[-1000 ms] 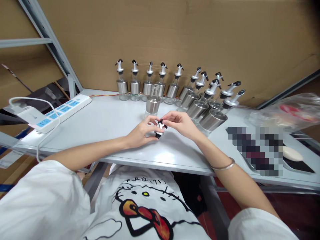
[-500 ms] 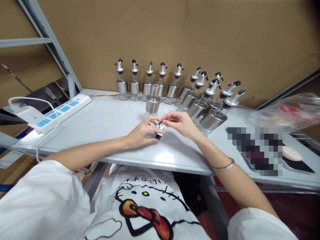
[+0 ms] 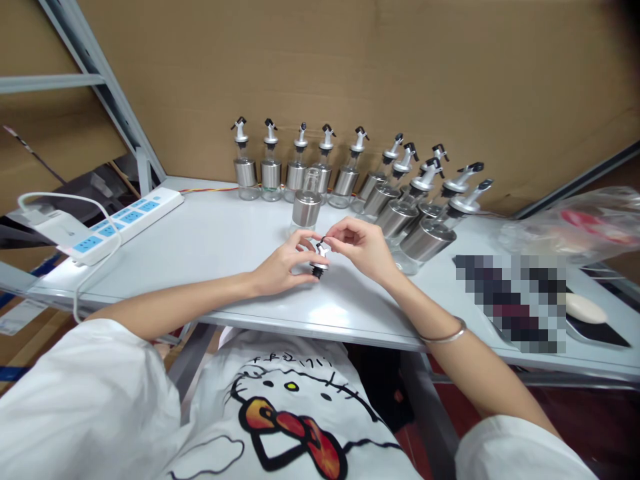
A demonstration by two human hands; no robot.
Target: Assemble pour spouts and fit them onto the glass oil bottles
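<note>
Between the thumb and fingers of my left hand (image 3: pixel 290 267) is a silver pourer top (image 3: pixel 320 261) with a black ribbed stopper pointing down, held above the table near its front edge. My right hand (image 3: pixel 363 247) pinches the small black flap at the top of the pourer. Just behind my hands stands a glass bottle with a steel sleeve (image 3: pixel 307 207) and no pourer on it. Further back, several bottles with pourers (image 3: pixel 346 180) stand upright in a row that curves to the right.
A white power strip (image 3: pixel 125 225) with a cable lies on the left of the grey table (image 3: pixel 220 240). At the right are a plastic bag (image 3: pixel 565 223), a blurred-out patch and a pale oval object (image 3: pixel 585 309). A cardboard wall stands behind.
My right hand has risen slightly, and the black flap of the pourer is tilted up a little more between its fingers. My left hand keeps its hold.
</note>
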